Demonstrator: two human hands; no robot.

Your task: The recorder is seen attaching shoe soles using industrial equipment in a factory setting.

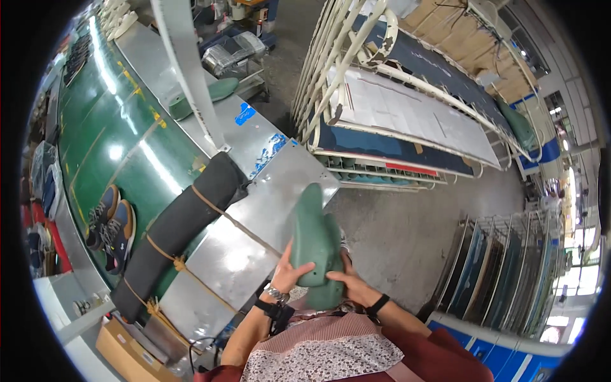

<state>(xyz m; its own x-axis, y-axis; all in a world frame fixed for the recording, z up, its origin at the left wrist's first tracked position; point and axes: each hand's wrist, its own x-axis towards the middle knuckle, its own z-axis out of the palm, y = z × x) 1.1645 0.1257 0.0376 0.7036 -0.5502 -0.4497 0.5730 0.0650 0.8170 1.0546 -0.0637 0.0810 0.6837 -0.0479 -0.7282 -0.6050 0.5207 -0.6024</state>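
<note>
In front of my apron I hold a pair of green shoe lasts [309, 235], toes pointing up and away from me. My left hand [289, 270] grips the left last, its thumb lying across the lower part near a small hole. Around the heel part of the other last [333, 251] my right hand [352, 282] is closed, its thumb pressing on the front. The two lasts overlap side by side, so part of the right one is hidden. Most fingers of both hands are behind the lasts. Beside my left hand is a metal worktop [238, 245].
A green conveyor belt [105, 146] on the left carries a pair of sneakers [116, 232]. Along its edge lies a dark padded roll [175, 239] tied with rope. More green lasts [223, 89] rest farther up the metal ledge. White-framed racks [407, 108] stand ahead and right.
</note>
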